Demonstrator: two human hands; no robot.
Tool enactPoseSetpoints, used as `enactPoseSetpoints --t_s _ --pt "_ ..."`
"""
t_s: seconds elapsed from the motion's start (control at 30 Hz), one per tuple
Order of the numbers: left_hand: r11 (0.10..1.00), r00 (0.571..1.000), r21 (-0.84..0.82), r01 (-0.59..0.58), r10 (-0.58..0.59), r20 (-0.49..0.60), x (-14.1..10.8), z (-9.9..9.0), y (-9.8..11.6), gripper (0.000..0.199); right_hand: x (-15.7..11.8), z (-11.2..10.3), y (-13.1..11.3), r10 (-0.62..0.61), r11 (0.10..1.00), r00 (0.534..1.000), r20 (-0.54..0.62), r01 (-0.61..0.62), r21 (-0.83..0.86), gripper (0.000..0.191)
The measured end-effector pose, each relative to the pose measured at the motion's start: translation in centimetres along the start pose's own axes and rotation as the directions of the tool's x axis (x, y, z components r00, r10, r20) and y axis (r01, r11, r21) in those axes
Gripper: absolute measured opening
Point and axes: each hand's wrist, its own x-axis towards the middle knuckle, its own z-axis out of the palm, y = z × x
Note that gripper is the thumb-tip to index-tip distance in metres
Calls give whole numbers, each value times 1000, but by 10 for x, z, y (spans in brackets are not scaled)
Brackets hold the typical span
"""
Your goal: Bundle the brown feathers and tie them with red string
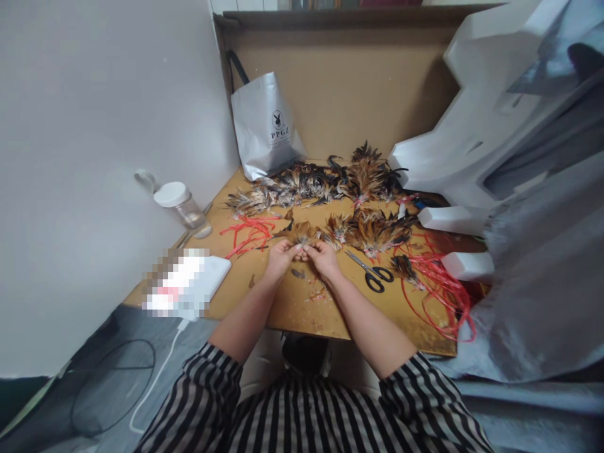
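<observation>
Both hands meet over the middle of the table, pinching the base of one bunch of brown feathers point(303, 231). The fingers of my left hand point(282, 257) are closed on its left side, and those of my right hand point(323, 257) on its right. The bunch fans out away from me; its gripped base is mostly hidden by my fingertips. Just beyond my right hand lie more feather bunches point(377, 231). Black-handled scissors point(372, 272) rest to the right of that hand. Red plastic strips point(250, 233) lie beyond my left hand.
A large feather pile point(302, 184) lies at the back, before a silver bag point(264, 126). At left stand a lidded jar point(184, 207) and a white corded device point(217, 277). White foam pieces point(467, 265) and tangled red strips point(438, 286) crowd the right edge.
</observation>
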Motion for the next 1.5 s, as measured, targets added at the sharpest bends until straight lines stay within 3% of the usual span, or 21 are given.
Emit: enactPoseSetpoints --t_s 0.17,0.33,0.47,0.6,0.73,0.9,1.27,1.5 --pt "1000 1000 8 -12 12 6 1 -2 -2 29 -5 0 -6 -10 1000 1000 18 9 13 24" --pt "1000 997 -1 22 -22 80 2 -3 -2 29 -4 -5 -8 -53 998 998 37 54 -42 22" --pt "1000 996 8 19 -20 82 1 -4 2 35 -2 -19 -22 -189 963 982 -16 182 -197 22" --pt "999 999 24 -25 24 45 2 -5 3 38 1 -50 -47 -282 936 945 -167 233 -263 23" --pt "998 998 26 -62 61 21 4 -7 1 36 3 -84 -61 -283 923 925 -253 190 -335 25" --pt "994 994 5 -105 105 -31 6 -10 2 32 9 -108 -53 -256 878 919 -299 92 -469 28" --pt "983 980 5 -185 185 -71 8 -19 0 29 23 -116 -27 -187 791 896 -403 -106 -602 23" --pt "986 982 6 -168 167 -88 7 -18 2 28 12 -108 -36 -227 860 871 -435 -30 -510 29"
